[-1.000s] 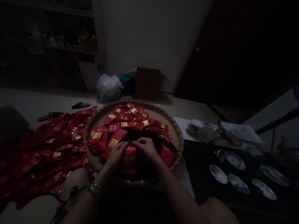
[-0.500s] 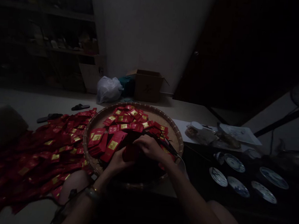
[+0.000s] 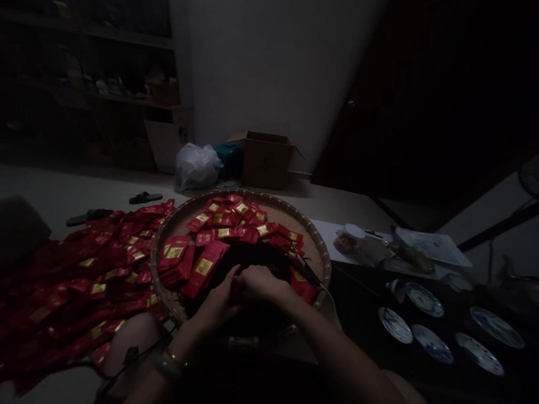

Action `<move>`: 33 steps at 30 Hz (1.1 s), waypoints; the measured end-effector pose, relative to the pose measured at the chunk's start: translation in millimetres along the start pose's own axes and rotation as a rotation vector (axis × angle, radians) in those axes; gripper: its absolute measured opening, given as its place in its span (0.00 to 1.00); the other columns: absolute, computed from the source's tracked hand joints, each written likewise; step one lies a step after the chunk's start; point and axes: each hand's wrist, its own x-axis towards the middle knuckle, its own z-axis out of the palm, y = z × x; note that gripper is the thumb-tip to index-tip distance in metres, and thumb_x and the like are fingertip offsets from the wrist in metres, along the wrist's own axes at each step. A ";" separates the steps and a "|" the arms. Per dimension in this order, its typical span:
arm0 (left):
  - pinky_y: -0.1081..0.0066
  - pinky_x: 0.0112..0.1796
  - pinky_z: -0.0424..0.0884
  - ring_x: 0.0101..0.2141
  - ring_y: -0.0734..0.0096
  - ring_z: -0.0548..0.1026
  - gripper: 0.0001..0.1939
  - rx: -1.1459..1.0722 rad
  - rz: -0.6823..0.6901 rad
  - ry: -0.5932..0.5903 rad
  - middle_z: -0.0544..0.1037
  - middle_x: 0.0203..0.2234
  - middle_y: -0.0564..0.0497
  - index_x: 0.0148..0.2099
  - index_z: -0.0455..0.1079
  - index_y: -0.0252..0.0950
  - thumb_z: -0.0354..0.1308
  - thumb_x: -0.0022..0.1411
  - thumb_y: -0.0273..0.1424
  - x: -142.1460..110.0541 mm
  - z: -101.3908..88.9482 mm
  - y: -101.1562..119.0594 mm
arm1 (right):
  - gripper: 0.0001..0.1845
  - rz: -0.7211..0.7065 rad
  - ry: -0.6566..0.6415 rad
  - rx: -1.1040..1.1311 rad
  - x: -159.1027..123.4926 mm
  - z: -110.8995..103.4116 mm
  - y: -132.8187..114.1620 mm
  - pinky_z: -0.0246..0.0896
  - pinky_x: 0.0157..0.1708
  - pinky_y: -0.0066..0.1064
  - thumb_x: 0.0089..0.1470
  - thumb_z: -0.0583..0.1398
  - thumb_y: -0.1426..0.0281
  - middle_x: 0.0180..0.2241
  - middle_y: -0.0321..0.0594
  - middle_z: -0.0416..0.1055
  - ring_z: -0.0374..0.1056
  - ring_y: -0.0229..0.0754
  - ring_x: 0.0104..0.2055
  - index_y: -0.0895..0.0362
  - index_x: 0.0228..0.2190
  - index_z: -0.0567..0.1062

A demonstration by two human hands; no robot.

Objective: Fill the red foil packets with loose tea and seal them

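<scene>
Red gold-labelled sachets (image 3: 229, 221) in round woven bamboo tray (image 3: 315, 245), two hands over its dark centre.
Left hand (image 3: 216, 306) and right hand (image 3: 259, 282) meet at the tray's near side, fingers (image 3: 250, 277) curled about a red sachet (image 3: 235, 293), grip unclear in the gloom. Flat, glossy sachets lie loose across the tray's far half; larger spread (image 3: 93, 276) covers the floor (image 3: 68, 182) left of the tray. How much is done or left cannot be told.

Tally: one woven bamboo tray (image 3: 311, 235), one cardboard box (image 3: 265, 162), two slippers (image 3: 145, 198), five blue-and-white saucers (image 3: 432, 344); red sachets (image 3: 204, 266) too numerous to count.
</scene>
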 end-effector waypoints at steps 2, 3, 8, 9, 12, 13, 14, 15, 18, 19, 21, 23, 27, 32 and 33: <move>0.59 0.46 0.70 0.47 0.58 0.73 0.39 0.070 0.134 0.057 0.71 0.50 0.40 0.63 0.49 0.38 0.59 0.51 0.23 -2.3 -4.6 -1.9 | 0.12 0.023 0.028 -0.029 1.6 4.4 -0.9 0.60 0.31 0.28 0.49 0.60 0.67 0.35 0.44 0.78 0.73 0.46 0.37 0.53 0.36 0.80; 0.57 0.48 0.69 0.49 0.58 0.71 0.37 0.113 0.202 0.080 0.69 0.52 0.40 0.62 0.51 0.38 0.59 0.51 0.22 -3.3 -8.3 -2.3 | 0.12 0.031 0.031 -0.034 1.7 4.9 -0.9 0.60 0.31 0.28 0.48 0.60 0.67 0.35 0.45 0.78 0.73 0.46 0.37 0.53 0.36 0.80; 0.64 0.45 0.72 0.48 0.62 0.72 0.24 0.329 0.313 0.000 0.67 0.55 0.44 0.56 0.61 0.43 0.53 0.58 0.22 -7.9 -30.6 4.3 | 0.12 0.029 0.078 0.044 -3.1 -2.1 3.9 0.58 0.31 0.26 0.48 0.60 0.69 0.34 0.40 0.78 0.73 0.44 0.37 0.50 0.36 0.80; 0.67 0.43 0.72 0.46 0.65 0.74 0.22 0.360 0.297 -0.037 0.68 0.54 0.46 0.56 0.62 0.44 0.51 0.60 0.22 -8.9 -33.8 7.1 | 0.12 0.024 0.091 0.076 -4.9 -3.9 5.7 0.57 0.31 0.25 0.49 0.59 0.69 0.34 0.39 0.78 0.73 0.43 0.38 0.48 0.36 0.80; 0.73 0.39 0.72 0.40 0.69 0.77 0.19 0.422 0.213 -0.108 0.70 0.52 0.47 0.53 0.65 0.44 0.49 0.62 0.23 -12.0 -40.1 15.5 | 0.12 0.005 0.136 0.186 -10.5 -6.3 11.3 0.56 0.30 0.24 0.49 0.59 0.66 0.35 0.35 0.78 0.72 0.41 0.38 0.47 0.36 0.80; 0.73 0.39 0.72 0.40 0.68 0.77 0.17 0.425 0.188 -0.120 0.70 0.52 0.47 0.51 0.66 0.43 0.49 0.62 0.23 -13.0 -41.3 17.7 | 0.12 -0.004 0.162 0.223 -11.9 -5.9 12.8 0.55 0.30 0.24 0.49 0.60 0.66 0.35 0.34 0.78 0.72 0.41 0.37 0.47 0.36 0.80; 0.73 0.38 0.72 0.40 0.68 0.77 0.16 0.417 0.169 -0.128 0.70 0.54 0.47 0.50 0.66 0.43 0.49 0.62 0.23 -14.0 -42.2 19.2 | 0.12 -0.018 0.190 0.262 -12.8 -5.0 14.1 0.55 0.30 0.24 0.49 0.60 0.67 0.34 0.34 0.78 0.72 0.40 0.36 0.48 0.36 0.80; 0.72 0.38 0.72 0.40 0.67 0.77 0.15 0.402 0.157 -0.131 0.68 0.55 0.46 0.48 0.66 0.42 0.48 0.62 0.23 -14.9 -43.0 20.1 | 0.12 -0.037 0.223 0.307 -13.3 -3.6 15.2 0.55 0.30 0.24 0.48 0.60 0.68 0.33 0.34 0.78 0.72 0.39 0.34 0.50 0.35 0.80; 0.73 0.37 0.72 0.40 0.68 0.77 0.12 0.346 0.126 -0.121 0.64 0.59 0.46 0.44 0.67 0.42 0.48 0.62 0.23 -16.8 -43.9 19.8 | 0.11 -0.099 0.288 0.489 -12.9 1.5 19.1 0.55 0.28 0.23 0.47 0.60 0.72 0.28 0.34 0.77 0.70 0.36 0.30 0.55 0.32 0.80; 0.73 0.36 0.72 0.39 0.68 0.77 0.12 0.330 0.110 -0.116 0.63 0.60 0.47 0.43 0.67 0.41 0.48 0.61 0.23 -17.0 -43.8 19.0 | 0.10 -0.110 0.300 0.571 -12.7 3.1 21.5 0.56 0.27 0.23 0.46 0.60 0.73 0.27 0.34 0.77 0.69 0.36 0.29 0.56 0.32 0.80; 0.74 0.35 0.72 0.38 0.69 0.78 0.13 0.304 0.083 -0.114 0.63 0.60 0.47 0.42 0.67 0.41 0.49 0.59 0.21 -17.2 -43.4 17.3 | 0.10 -0.099 0.332 0.739 -13.7 5.3 29.4 0.58 0.27 0.23 0.45 0.60 0.72 0.27 0.35 0.77 0.69 0.36 0.28 0.58 0.31 0.80; 0.74 0.36 0.72 0.38 0.69 0.78 0.13 0.278 0.075 -0.112 0.63 0.60 0.46 0.42 0.66 0.40 0.48 0.57 0.20 -17.2 -43.0 15.2 | 0.11 -0.045 0.389 0.875 -17.2 5.9 40.9 0.60 0.27 0.24 0.44 0.61 0.70 0.27 0.37 0.76 0.69 0.37 0.28 0.60 0.32 0.79; 0.72 0.38 0.72 0.41 0.67 0.77 0.10 0.200 0.102 -0.076 0.65 0.58 0.43 0.40 0.66 0.38 0.49 0.58 0.21 -16.4 -41.5 7.9 | 0.12 0.030 0.472 0.820 -29.8 3.3 58.8 0.63 0.30 0.28 0.45 0.62 0.70 0.30 0.38 0.76 0.69 0.38 0.29 0.59 0.34 0.78; 0.69 0.42 0.72 0.46 0.66 0.75 0.10 0.111 0.220 0.058 0.73 0.51 0.43 0.41 0.67 0.38 0.50 0.59 0.22 -14.1 -31.4 -4.6 | 0.18 -0.225 0.564 0.456 -37.1 8.3 36.9 0.63 0.42 0.31 0.46 0.65 0.70 0.43 0.42 0.70 0.67 0.41 0.43 0.54 0.42 0.76; 0.69 0.42 0.72 0.45 0.66 0.75 0.09 0.112 0.237 0.084 0.73 0.50 0.43 0.41 0.67 0.38 0.50 0.59 0.23 -14.6 -28.4 -6.5 | 0.15 -0.271 0.556 0.381 -36.1 11.7 29.4 0.63 0.42 0.30 0.48 0.65 0.70 0.43 0.42 0.70 0.67 0.41 0.43 0.54 0.40 0.76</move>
